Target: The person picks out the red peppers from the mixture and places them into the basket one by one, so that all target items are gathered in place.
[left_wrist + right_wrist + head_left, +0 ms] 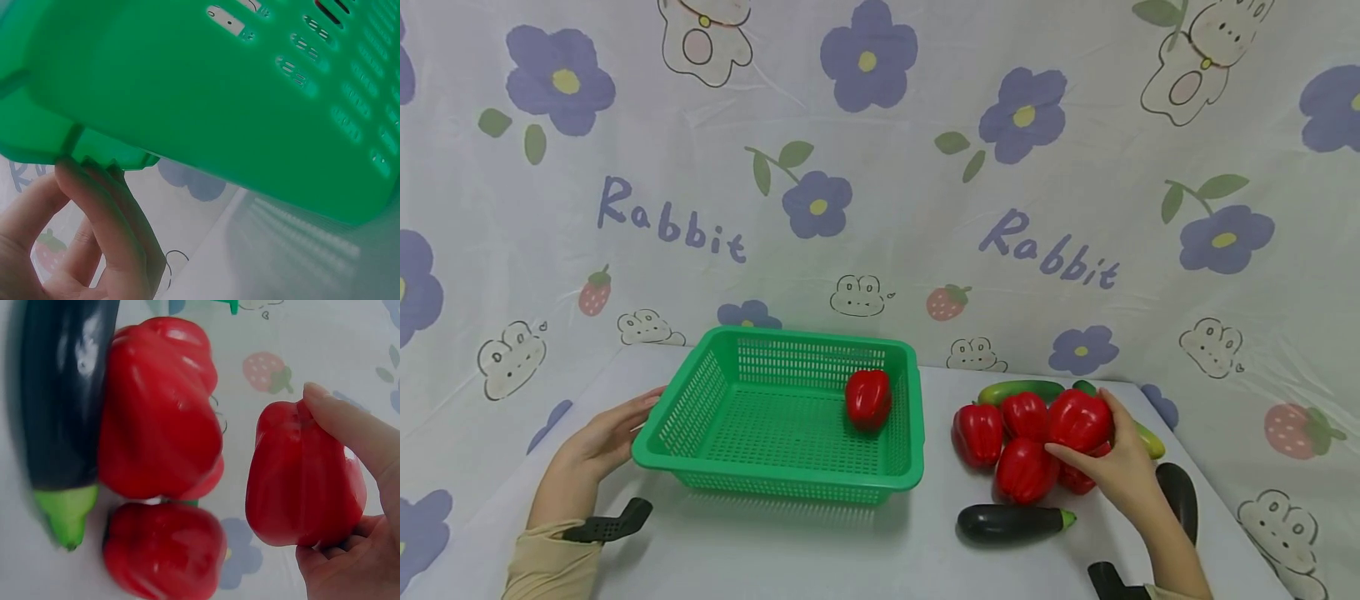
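Note:
My left hand is at the left rim of a green basket. In the left wrist view, its bent fingers meet the rim's underside. A red bell pepper lies in the basket's right part. On the right, my right hand holds another red bell pepper, thumb on one end and fingers on the other. That pepper is raised above the pile in the head view. More red bell peppers lie grouped to the left and below it. The basket hides some left fingertips.
A dark eggplant lies in front of the peppers, and a second eggplant is partly behind the right forearm. A green cucumber lies behind the peppers. Something yellow-green shows beyond the right hand. A printed curtain stands behind the white table.

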A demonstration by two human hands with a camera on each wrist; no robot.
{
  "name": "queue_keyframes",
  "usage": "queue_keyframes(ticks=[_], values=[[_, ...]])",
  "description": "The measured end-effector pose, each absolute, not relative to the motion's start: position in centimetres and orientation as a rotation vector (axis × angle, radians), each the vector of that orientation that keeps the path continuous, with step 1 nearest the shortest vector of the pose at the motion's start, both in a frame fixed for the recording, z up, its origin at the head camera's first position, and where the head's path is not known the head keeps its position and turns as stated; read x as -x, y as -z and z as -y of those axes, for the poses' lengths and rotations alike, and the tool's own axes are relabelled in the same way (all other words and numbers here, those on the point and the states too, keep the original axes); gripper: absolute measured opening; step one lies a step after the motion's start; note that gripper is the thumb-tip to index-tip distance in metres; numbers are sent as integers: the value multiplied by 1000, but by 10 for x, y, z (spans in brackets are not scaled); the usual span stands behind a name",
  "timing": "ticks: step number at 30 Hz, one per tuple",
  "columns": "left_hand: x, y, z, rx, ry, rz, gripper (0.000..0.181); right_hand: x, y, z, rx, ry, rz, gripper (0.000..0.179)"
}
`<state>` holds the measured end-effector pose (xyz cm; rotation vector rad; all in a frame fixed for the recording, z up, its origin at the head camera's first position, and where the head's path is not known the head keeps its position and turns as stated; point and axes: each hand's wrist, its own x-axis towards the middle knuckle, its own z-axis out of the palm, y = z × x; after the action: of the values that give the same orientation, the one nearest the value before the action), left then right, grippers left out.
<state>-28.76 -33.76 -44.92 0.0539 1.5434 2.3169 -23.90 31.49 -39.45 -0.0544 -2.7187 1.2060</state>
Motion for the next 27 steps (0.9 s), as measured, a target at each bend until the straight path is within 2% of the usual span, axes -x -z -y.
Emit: queue_keyframes(ticks=[27], values=[[287,449,336,-20,-2345,-1536,33,271,379,-268,-94,-1254,2708,111]])
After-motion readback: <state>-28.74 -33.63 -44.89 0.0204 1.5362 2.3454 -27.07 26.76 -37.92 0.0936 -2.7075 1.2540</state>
